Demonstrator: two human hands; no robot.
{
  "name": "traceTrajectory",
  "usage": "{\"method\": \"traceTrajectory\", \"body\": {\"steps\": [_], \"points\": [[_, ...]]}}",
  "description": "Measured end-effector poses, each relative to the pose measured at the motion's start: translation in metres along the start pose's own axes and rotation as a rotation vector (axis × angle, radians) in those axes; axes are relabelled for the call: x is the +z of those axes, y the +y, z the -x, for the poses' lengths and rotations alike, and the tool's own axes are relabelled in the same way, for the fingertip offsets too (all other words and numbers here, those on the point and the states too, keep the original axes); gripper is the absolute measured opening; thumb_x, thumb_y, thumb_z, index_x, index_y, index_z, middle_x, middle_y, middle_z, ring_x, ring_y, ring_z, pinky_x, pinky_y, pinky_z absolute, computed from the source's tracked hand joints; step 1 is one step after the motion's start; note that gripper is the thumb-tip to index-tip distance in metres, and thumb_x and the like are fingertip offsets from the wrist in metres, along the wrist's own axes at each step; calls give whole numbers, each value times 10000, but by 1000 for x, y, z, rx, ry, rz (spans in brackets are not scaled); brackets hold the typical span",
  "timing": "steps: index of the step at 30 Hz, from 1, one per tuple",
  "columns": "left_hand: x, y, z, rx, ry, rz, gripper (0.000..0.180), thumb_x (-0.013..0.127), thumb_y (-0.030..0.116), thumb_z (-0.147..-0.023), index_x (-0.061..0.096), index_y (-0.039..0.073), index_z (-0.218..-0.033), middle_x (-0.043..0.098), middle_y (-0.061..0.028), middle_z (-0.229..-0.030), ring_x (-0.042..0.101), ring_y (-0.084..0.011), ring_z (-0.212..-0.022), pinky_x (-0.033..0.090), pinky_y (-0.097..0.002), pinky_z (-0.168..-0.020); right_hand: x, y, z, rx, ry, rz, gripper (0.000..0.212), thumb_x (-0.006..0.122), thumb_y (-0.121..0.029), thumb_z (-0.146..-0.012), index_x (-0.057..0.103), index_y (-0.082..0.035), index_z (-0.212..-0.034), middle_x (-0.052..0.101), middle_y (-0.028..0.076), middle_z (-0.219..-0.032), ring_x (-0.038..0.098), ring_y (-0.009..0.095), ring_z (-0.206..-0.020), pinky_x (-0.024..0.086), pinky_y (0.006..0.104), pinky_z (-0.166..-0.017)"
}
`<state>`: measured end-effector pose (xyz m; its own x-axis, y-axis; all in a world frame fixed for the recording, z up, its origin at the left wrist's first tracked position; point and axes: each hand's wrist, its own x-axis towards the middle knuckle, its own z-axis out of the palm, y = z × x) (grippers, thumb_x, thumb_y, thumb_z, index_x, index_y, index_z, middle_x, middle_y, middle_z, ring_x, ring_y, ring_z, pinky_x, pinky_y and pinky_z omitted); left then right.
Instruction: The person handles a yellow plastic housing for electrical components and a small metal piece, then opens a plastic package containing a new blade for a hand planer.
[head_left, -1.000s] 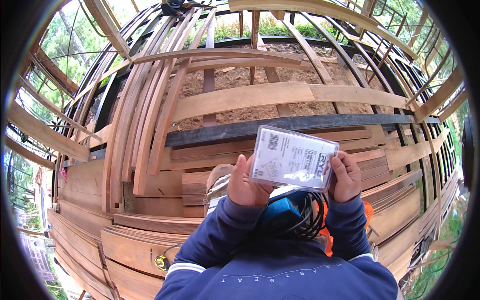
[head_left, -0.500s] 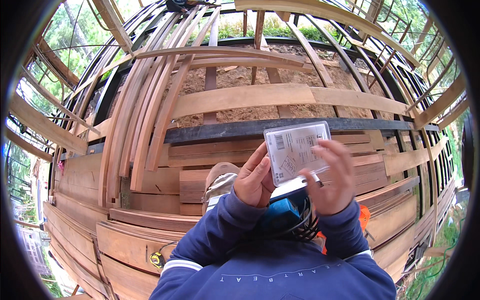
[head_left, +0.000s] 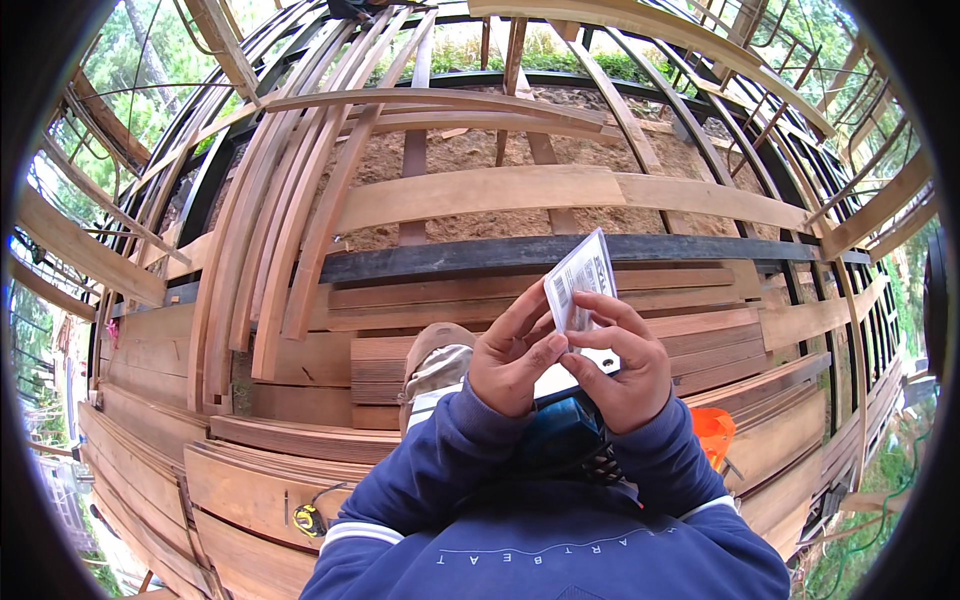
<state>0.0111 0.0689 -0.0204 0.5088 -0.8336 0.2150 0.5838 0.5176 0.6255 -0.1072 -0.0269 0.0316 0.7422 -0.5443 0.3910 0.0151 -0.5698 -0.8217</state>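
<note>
A clear plastic blister pack (head_left: 580, 281) with a white printed card inside is held up in front of my body, turned nearly edge-on and tilted. My left hand (head_left: 508, 362) grips its lower left side, thumb toward the near edge. My right hand (head_left: 630, 362) pinches the lower right side between thumb and curled fingers. Both thumbs are close together at the pack's bottom. Just below the hands, a blue object (head_left: 558, 432), perhaps a power tool, rests in my lap, partly hidden by my sleeves. Dark cords or mesh lie beside it.
Stacked wooden planks (head_left: 260, 490) surround me, with a yellow-black tape measure (head_left: 309, 519) on those at left. An orange object (head_left: 711, 434) sits by my right arm. Ahead, long boards (head_left: 300, 230) cross dark beams (head_left: 450, 258) over open soil. Part of a person (head_left: 350, 8) shows at the far edge.
The blister pack has swung from facing me broadly to nearly edge-on. My right hand has moved left from beside it and closed on its lower side.
</note>
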Motion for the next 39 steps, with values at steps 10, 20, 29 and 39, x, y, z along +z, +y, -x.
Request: {"method": "traceTrajectory", "body": {"steps": [10, 20, 29, 39], "points": [[-3, -2, 0, 15, -35, -82, 581, 559, -127, -900, 373, -39, -1443, 457, -198, -1439, 449, -262, -1328, 389, -352, -1091, -4, 7, 0, 35, -19, -120, 88, 740, -58, -783, 722, -27, -863, 613, 163, -1243, 590, 297, -1154, 459, 430, -996], [5, -1, 0, 20, 18, -224, 531, 580, -120, -892, 440, -53, -1400, 520, -175, -1384, 500, -226, -1278, 420, -331, -1055, -6, 17, 3, 127, -43, -321, 91, 716, -88, -814, 705, -8, -855, 589, 160, -1274, 567, 270, -1177, 450, 430, -1015], [12, 4, 3, 44, -3, -471, 494, 580, -118, -870, 524, 2, -1346, 518, -136, -1390, 522, -202, -1250, 507, -349, -971, 1, 9, 1, 69, 95, -418, 186, 684, -25, -843, 639, 2, -1021, 606, 188, -1211, 610, 253, -1094, 501, 330, -897], [4, -4, -7, -129, 324, -175, 577, 546, 300, -962, 327, 53, -1436, 475, -120, -1363, 482, -305, -1276, 450, -487, -1024, 5, 5, 14, -229, 199, -162, 144, 576, 73, -875, 588, -4, -996, 659, 192, -1071, 676, 339, -1006, 535, 402, -885]]}}
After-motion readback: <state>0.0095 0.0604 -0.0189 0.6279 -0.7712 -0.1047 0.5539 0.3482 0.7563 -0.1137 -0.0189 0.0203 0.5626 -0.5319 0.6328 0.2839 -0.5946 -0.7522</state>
